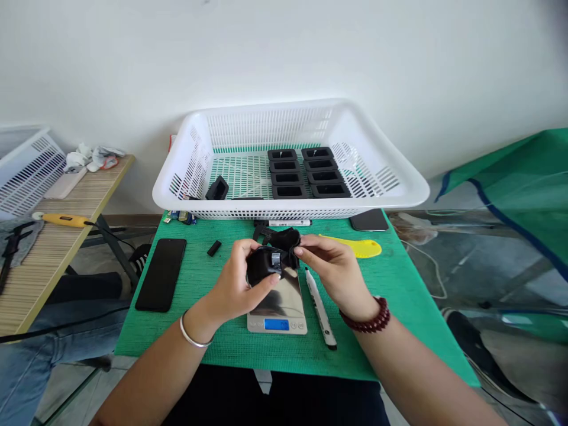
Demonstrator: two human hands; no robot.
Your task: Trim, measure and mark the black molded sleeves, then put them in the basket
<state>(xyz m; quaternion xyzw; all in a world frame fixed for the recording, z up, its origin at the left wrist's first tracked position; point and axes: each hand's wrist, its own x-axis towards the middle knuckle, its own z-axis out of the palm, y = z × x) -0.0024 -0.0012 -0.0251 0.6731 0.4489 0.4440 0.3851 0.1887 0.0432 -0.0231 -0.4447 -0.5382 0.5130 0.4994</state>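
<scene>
The left hand (242,281) is gripping a glossy black rounded object (260,265); the right hand (335,267) is pinching, apparently adjusting, soft-looking black material (284,239). The next move is probably requiring steady support.

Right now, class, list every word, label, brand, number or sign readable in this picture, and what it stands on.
"0 0", apparently, on the scale's blue display; any decimal point is unclear.
Scale buttons: marks too small to read.
White marker beside the scale: printing too small.
White marker by the basket: printing too small.
Black item in the left hand: none readable.
</scene>
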